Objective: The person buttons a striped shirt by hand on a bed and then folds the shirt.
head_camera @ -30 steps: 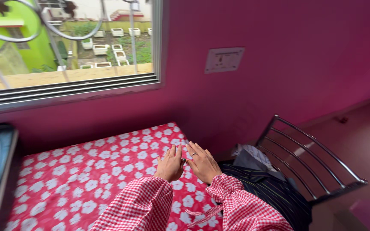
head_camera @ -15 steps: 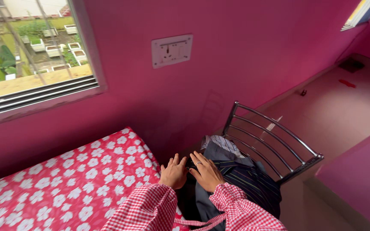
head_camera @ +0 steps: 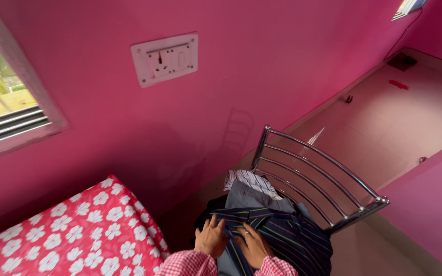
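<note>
I see both hands, left hand (head_camera: 212, 238) and right hand (head_camera: 254, 247), spread flat on the striped shirt (head_camera: 282, 232) atop the chair (head_camera: 318, 176) pile; nothing lifted yet.

Steel chair (head_camera: 317, 174) bears a heap of clothes (head_camera: 272, 225).

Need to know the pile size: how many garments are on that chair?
3 visible: dark striped garment on top, grey one beneath, white striped one nearest the backrest. More may be hidden underneath.
</note>
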